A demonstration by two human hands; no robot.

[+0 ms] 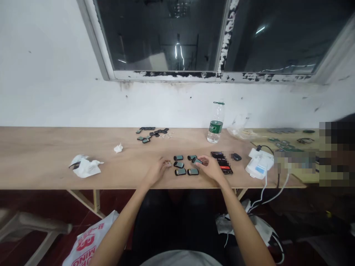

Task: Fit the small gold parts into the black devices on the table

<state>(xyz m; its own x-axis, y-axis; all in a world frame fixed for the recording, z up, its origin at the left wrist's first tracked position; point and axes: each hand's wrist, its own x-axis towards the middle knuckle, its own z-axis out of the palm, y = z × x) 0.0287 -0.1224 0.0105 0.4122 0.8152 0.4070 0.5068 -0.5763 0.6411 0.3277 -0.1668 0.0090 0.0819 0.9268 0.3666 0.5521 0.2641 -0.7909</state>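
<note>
Head view: right hand (212,168) pinching small dark teal-faced plastic module (197,161); left hand (156,170) loosely curled, grasp indiscernible. Best lowered squarely beside grouped matching modules (181,171).

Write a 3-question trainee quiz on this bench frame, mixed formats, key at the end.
1. True or false: the right hand holds a small grey-faced module.
2. Multiple choice: the water bottle is A) lying flat B) upright near the wall C) on the floor.
3. Fill in: the phone lies just ___ of the right hand.

Key: 1 true. 2 B. 3 right. The left hand rests on the wooden bench beside the laid-out modules.
</note>
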